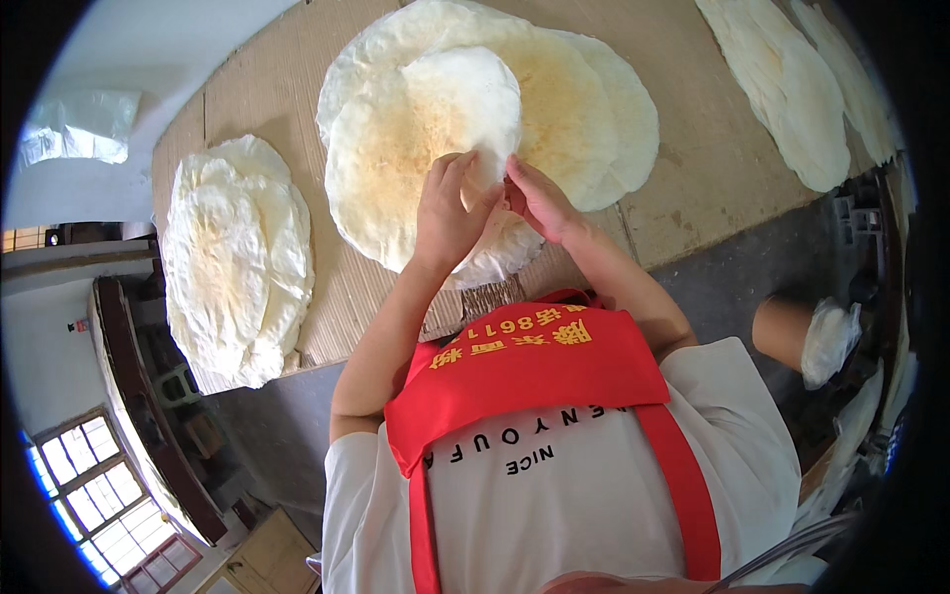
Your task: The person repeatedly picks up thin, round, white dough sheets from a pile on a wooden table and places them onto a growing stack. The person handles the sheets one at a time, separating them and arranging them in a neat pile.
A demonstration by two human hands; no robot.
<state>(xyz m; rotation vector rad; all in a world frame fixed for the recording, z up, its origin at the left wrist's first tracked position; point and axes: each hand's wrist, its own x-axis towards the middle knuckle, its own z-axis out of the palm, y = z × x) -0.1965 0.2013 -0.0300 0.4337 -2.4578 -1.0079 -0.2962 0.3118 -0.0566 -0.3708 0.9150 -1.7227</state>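
Note:
A pile of large, thin round flatbreads (386, 141) lies in front of me, pale with toasted brown patches. The top sheet has a whiter rounded flap (475, 85) that looks folded over. My left hand (454, 211) holds the near edge of this top sheet, fingers spread over it and thumb toward the right. Close beside it, my right hand (540, 199) pinches the same edge between thumb and fingers. The two hands nearly meet at the thumb of the left one; the exact fingertip contact is partly hidden. More flatbreads (627, 126) stick out from the pile on the right.
Corrugated cardboard (690, 215) covers the table. Another flatbread stack (230, 260) sits at the left, near the table's edge. Further sheets (787, 89) lie at the far right. A brown cylindrical container with clear plastic (831, 345) stands beyond the near right edge.

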